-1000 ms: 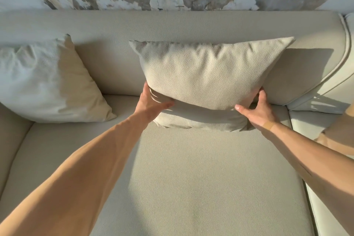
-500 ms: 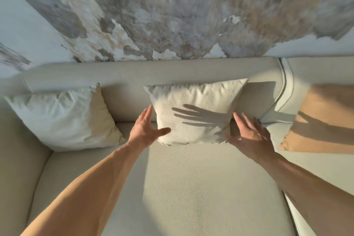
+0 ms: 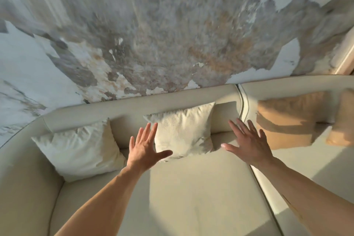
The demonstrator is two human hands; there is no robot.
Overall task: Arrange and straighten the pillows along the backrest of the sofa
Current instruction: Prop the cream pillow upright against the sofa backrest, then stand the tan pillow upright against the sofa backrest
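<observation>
— Head view: where the pillows?

— Textured cream pillow (image 3: 183,130) upright against the backrest (image 3: 134,107), about midway along this seat section of the sofa (image 3: 191,197), bottom edge on the seat cushion. White creased pillow (image 3: 80,147) propped toward the sofa's left corner, leaning where backrest meets the left arm. Well apart from each other, a strip of backrest between.

— And past the seam?

— Tan pillow (image 3: 287,124) against the backrest of the neighbouring section, right of the piped seam. Another tan pillow (image 3: 342,119) just beside it at the right edge of the frame, blurred, perhaps overlapping the first; hard to tell.

— State of the hands?

— Left hand (image 3: 143,147) spread flat, fingers straight and raised, thumb stretched across the lower left corner of the cream pillow. Gripping nothing. Right hand (image 3: 249,143) likewise spread wide, palm down, fingers splayed, to the right of the cream pillow, over the seat near the seam. Holding nothing either.

— Touching the pillow?

— Cannot tell from this angle whether either hand touches it.

— Behind the sofa?

— Wall (image 3: 153,44) with peeling paint, grey and rust patches, motion-blurred. Warm light across the seat and forearms.
</observation>
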